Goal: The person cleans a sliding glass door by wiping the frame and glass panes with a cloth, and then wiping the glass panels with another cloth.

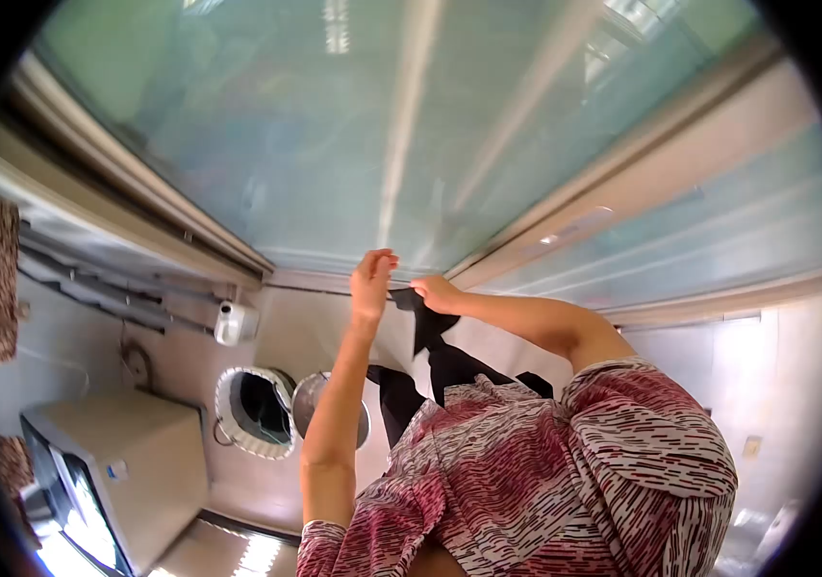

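Observation:
My right hand (437,293) is closed around a piece of black cloth (425,325). The cloth hangs down below it in loose folds; its exact kind I cannot make out. Just to the left is my left hand (372,281), raised with fingers loosely bent and partly apart. Nothing shows between those fingers, though the cloth's upper left corner comes close to the palm. Both hands are in front of a large glass panel (334,163), near its lower edge.
A white-rimmed basket (228,413) with dark contents stands on the floor, beside a second round container (309,396). Left of them are a white plastic jug (235,324), dark rails (113,279) and a large box-shaped appliance (132,452). A metal frame (613,207) divides the glass at right.

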A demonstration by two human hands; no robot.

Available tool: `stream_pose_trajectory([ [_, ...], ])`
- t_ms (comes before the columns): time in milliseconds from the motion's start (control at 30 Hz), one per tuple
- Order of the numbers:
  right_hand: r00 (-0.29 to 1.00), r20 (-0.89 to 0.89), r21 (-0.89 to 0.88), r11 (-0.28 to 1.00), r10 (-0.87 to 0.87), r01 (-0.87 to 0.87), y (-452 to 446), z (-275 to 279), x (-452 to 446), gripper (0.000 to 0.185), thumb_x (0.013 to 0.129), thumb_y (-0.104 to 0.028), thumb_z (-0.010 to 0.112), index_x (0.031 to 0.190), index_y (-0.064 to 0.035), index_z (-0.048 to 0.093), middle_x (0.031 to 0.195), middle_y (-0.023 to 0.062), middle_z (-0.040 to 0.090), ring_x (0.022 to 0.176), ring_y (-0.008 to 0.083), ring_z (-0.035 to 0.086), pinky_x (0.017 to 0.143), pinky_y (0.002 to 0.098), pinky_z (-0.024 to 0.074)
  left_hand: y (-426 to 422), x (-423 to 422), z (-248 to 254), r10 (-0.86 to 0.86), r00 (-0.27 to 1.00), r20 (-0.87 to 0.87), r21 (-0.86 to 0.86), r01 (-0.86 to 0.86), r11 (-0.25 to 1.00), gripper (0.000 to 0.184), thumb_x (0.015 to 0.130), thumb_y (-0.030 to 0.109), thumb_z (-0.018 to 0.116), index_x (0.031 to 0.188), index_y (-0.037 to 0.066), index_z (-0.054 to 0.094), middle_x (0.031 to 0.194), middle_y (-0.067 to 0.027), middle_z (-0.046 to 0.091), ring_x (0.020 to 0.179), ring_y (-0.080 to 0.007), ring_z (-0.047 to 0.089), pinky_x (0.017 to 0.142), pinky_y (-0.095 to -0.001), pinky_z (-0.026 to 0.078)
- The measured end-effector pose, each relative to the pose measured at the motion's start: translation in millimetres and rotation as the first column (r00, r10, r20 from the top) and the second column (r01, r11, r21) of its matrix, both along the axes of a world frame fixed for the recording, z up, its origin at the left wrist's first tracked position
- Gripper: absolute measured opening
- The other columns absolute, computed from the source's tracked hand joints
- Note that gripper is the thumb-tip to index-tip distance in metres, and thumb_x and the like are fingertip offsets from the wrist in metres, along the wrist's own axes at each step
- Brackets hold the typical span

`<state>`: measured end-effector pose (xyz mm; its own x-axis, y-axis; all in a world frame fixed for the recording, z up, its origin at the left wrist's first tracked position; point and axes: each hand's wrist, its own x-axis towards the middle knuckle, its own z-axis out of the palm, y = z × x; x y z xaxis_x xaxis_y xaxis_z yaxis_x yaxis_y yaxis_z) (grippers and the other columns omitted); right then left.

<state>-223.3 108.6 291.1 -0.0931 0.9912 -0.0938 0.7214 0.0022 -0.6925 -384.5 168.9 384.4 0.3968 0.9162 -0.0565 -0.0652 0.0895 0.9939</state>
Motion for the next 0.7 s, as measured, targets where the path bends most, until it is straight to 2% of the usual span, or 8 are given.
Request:
stream_pose_trajectory([
  [167,0.953,-0.05,0.006,0.954,-0.298,0.298,-72,32,92,0.019,0.075,-0.011,0.049,0.083,-0.0007,0.062,0.082,0.0225,0.061,0.08,0.0404,0.058,0.07,0.0447,0.0456,-53,91,70,-0.073,0.992,-0.1,0.538,0.116,0.835,0.026,0.083,-0.001,0.052,0.109,0.001,0.055,0.1,-0.0134,0.059,0.091,-0.0235,0.059,0.074,-0.032,0.047],
  [233,0.888,-0.148,-0.165,0.896,-0.435,0.412,-80,-1,131,0.022,0.074,-0.012,0.049,0.082,0.0004,0.064,0.083,0.0231,0.062,0.079,0.0388,0.059,0.07,0.0427,0.0474,-66,139,54,-0.017,0.987,-0.161,0.908,0.155,0.388,0.03,0.08,-0.006,0.05,0.109,0.001,0.053,0.107,-0.0152,0.054,0.095,-0.0321,0.055,0.075,-0.0366,0.047],
  [300,0.911,-0.081,-0.166,0.906,-0.405,0.389,-77,11,145,0.02,0.074,-0.012,0.049,0.08,0.0005,0.063,0.081,0.0232,0.061,0.078,0.0386,0.059,0.068,0.0437,0.0471,-68,150,64,-0.043,0.988,-0.15,0.891,0.154,0.428,0.029,0.075,-0.005,0.053,0.104,0.0,0.055,0.11,-0.0147,0.052,0.1,-0.035,0.052,0.077,-0.04,0.045],
  [367,0.915,-0.048,-0.169,0.906,-0.4,0.387,-95,-14,164,0.018,0.074,-0.012,0.05,0.077,0.0006,0.062,0.079,0.0234,0.061,0.077,0.0384,0.059,0.066,0.0447,0.0469,-76,179,63,-0.113,0.939,-0.324,0.942,0.331,0.049,0.029,0.071,-0.001,0.057,0.1,0.0,0.058,0.11,-0.014,0.051,0.103,-0.0324,0.051,0.084,-0.0429,0.044],
  [433,0.933,0.021,0.295,0.894,-0.358,0.336,-70,-39,132,0.015,0.075,-0.011,0.051,0.072,0.0007,0.06,0.075,0.023,0.061,0.075,0.039,0.059,0.064,0.0469,0.0461,-49,160,45,-0.139,0.93,-0.339,0.941,0.338,-0.028,0.029,0.067,0.003,0.06,0.096,0.0,0.06,0.108,-0.0136,0.051,0.106,-0.0308,0.05,0.09,-0.0451,0.042],
  [533,0.919,-0.108,0.381,0.838,-0.379,0.391,-66,10,137,0.014,0.075,-0.01,0.053,0.069,0.0014,0.057,0.074,0.0224,0.061,0.073,0.0394,0.059,0.062,0.049,0.0451,-46,192,59,-0.088,0.876,-0.474,0.867,0.448,-0.218,0.032,0.065,0.004,0.059,0.097,0.0,0.059,0.104,-0.0116,0.054,0.107,-0.0286,0.05,0.091,-0.0423,0.042],
  [633,0.902,0.014,0.146,0.893,-0.431,0.425,-53,21,133,0.012,0.076,-0.009,0.053,0.077,0.0017,0.057,0.074,0.0208,0.061,0.073,0.0387,0.06,0.063,0.0483,0.0457,-36,203,67,-0.017,0.779,-0.627,0.737,0.586,-0.337,0.031,0.067,0.007,0.057,0.097,0.001,0.059,0.102,-0.0077,0.056,0.105,-0.0236,0.051,0.088,-0.0356,0.04],
  [700,0.871,0.079,0.157,0.869,-0.485,0.47,-35,31,111,0.012,0.076,-0.009,0.053,0.083,-0.0005,0.058,0.077,0.0186,0.063,0.074,0.0367,0.061,0.065,0.0468,0.0466,-21,185,67,0.07,0.771,-0.633,0.678,0.595,-0.43,0.029,0.068,0.009,0.056,0.096,0.003,0.059,0.098,-0.0059,0.056,0.103,-0.0215,0.051,0.085,-0.033,0.039],
])
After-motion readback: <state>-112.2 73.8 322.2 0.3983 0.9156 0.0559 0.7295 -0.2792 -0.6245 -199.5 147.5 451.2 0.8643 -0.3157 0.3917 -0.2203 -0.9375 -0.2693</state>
